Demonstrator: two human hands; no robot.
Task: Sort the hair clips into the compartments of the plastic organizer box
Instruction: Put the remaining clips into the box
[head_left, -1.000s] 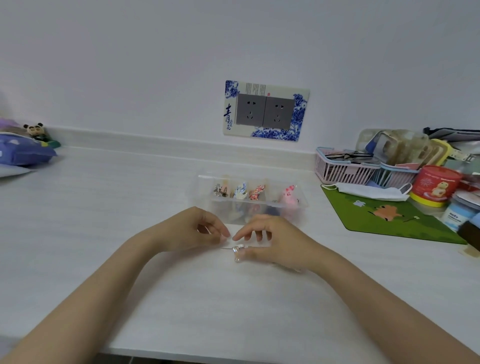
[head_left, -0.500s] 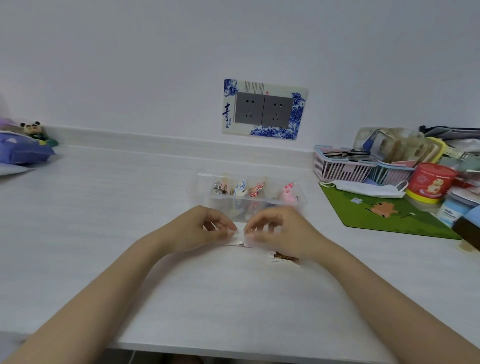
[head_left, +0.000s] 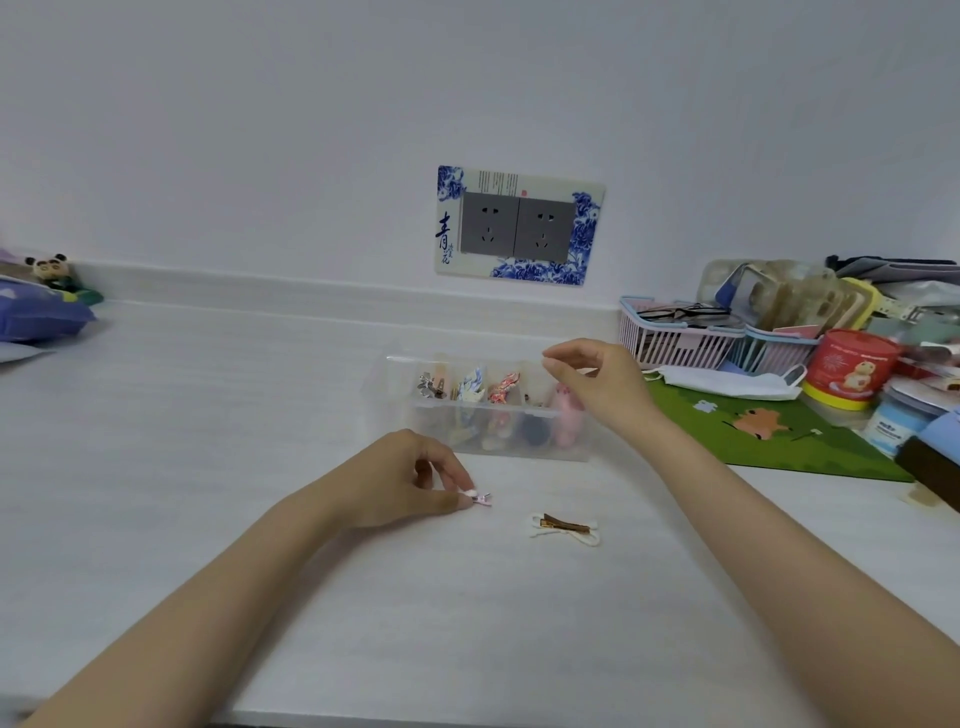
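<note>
The left hand pinches a small pink clip at the counter. The right hand hovers over the box, fingertips together; whether they hold anything is unclear. A brown clip lies on the counter between the arms.

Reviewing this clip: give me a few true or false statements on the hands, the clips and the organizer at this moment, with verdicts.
1. The left hand pinches a small pink clip at the tabletop. True.
2. The right hand rests flat on the table. False: it is raised over the organizer box, fingers pinched.
3. A gold clip with a white bow lies loose on the table. True.
4. The organizer box holds nothing. False: several clips sit in its compartments.
</note>
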